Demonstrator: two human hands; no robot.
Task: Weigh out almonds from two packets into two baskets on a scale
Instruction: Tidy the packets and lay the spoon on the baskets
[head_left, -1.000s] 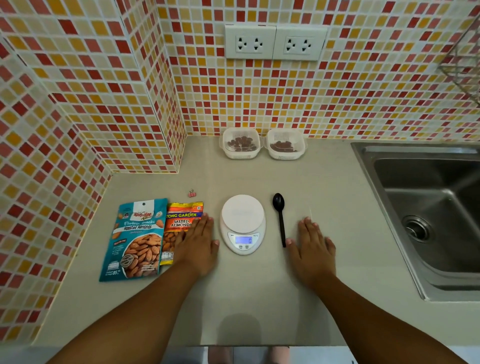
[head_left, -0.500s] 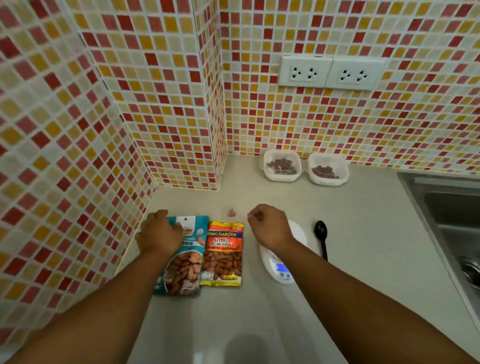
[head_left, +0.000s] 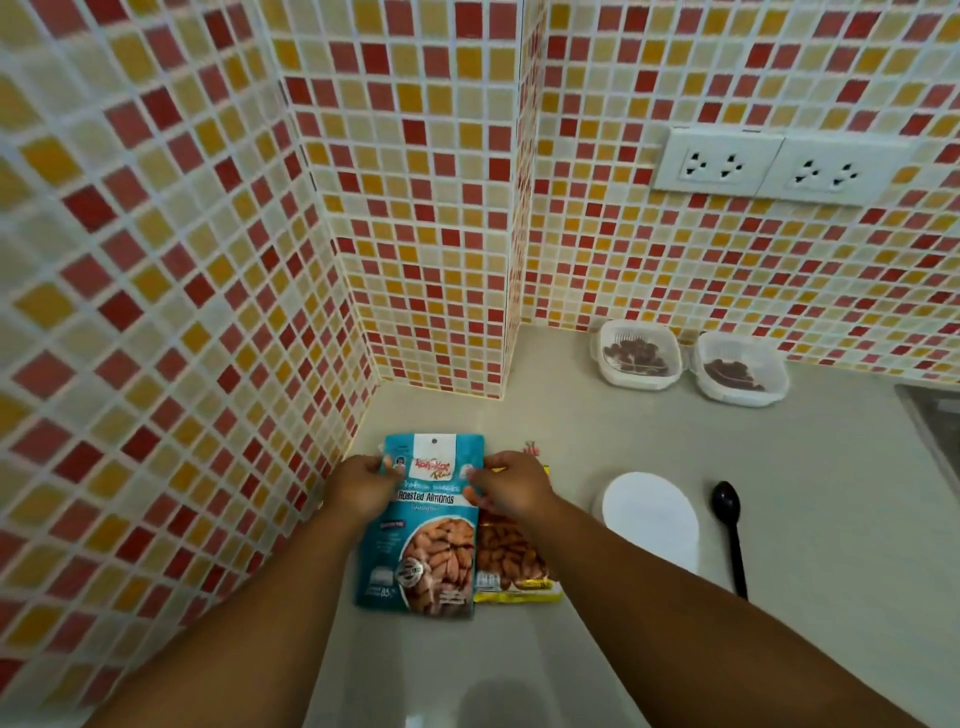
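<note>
A blue packet of roasted almonds (head_left: 423, 540) is held near its top by both hands: my left hand (head_left: 361, 486) grips its left edge, my right hand (head_left: 511, 486) its right edge. Beside it and partly under it lies the yellow salted-almond packet (head_left: 511, 564), its top hidden by my right hand. The white scale (head_left: 652, 517) sits to the right, its display hidden behind my right forearm. Two white baskets holding some almonds, one (head_left: 636, 353) and the other (head_left: 740, 369), stand against the back wall.
A black spoon (head_left: 730, 530) lies right of the scale. A small red clip (head_left: 530, 448) peeks out behind my right hand. The sink's edge (head_left: 930, 421) shows at the far right. Tiled walls close in at left and back, with two wall sockets (head_left: 769, 166) above the baskets.
Both hands moved from flat on the counter to the packets. My right hand came left from above the scale, and both now grip the blue packet's top. The view swung left.
</note>
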